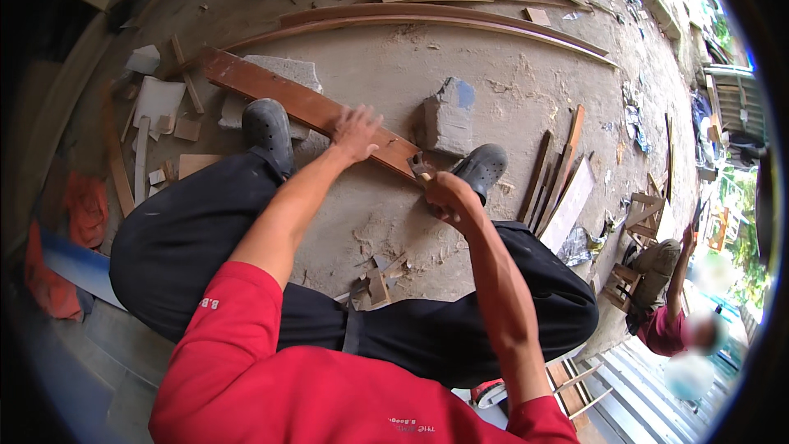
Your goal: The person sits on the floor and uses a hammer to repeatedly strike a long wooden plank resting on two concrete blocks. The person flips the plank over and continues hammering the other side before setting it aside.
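A reddish-brown wooden plank [271,88] lies slantwise before me, its near right end between my shoes. Over its middle, my left hand [356,133] is spread with its fingers apart, slightly blurred. Whether the palm presses on the wood I cannot tell. My right hand [450,196] is closed round the short wooden handle of a hammer [418,168]. The metal head is at the plank's right end, and the fist hides most of the handle. Small dark marks show on the plank near the head.
Concrete blocks [450,115] stand beside and under the plank. Long boards [444,13] lie across the far floor, and several wood strips [567,177] are at right. Offcuts and a white slab [159,104] lie at left. Another person [670,321] sits at far right.
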### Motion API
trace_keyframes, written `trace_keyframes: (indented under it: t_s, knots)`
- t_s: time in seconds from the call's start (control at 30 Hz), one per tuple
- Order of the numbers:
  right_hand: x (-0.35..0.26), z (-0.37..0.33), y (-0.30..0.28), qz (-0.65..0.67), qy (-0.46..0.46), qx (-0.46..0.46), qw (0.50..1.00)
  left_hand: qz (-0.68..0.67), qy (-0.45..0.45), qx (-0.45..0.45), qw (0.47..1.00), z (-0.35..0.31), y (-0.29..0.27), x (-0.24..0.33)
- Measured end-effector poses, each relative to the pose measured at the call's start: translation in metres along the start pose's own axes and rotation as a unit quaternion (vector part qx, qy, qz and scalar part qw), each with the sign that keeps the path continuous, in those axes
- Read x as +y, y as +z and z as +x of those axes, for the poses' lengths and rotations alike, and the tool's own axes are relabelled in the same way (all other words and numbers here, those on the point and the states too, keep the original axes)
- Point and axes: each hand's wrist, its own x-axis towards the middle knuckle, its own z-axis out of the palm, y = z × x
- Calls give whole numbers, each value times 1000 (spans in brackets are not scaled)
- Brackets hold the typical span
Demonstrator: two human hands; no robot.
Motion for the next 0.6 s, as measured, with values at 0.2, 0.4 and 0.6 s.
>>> trace_keyframes:
  t_s: [0.2, 0.4, 0.6]
  knots:
    - [-77, -8, -103, -82, 116, -144, 979, 70, -183, -72, 978, -15, -33, -42]
    - [-105, 74, -125, -235, 194, -207, 930, 94, -182, -138, 969, -9, -51, -36]
    - [-83, 70, -149, -195, 143, -225, 944, 100, -163, -139, 972, 1, -55, -29]
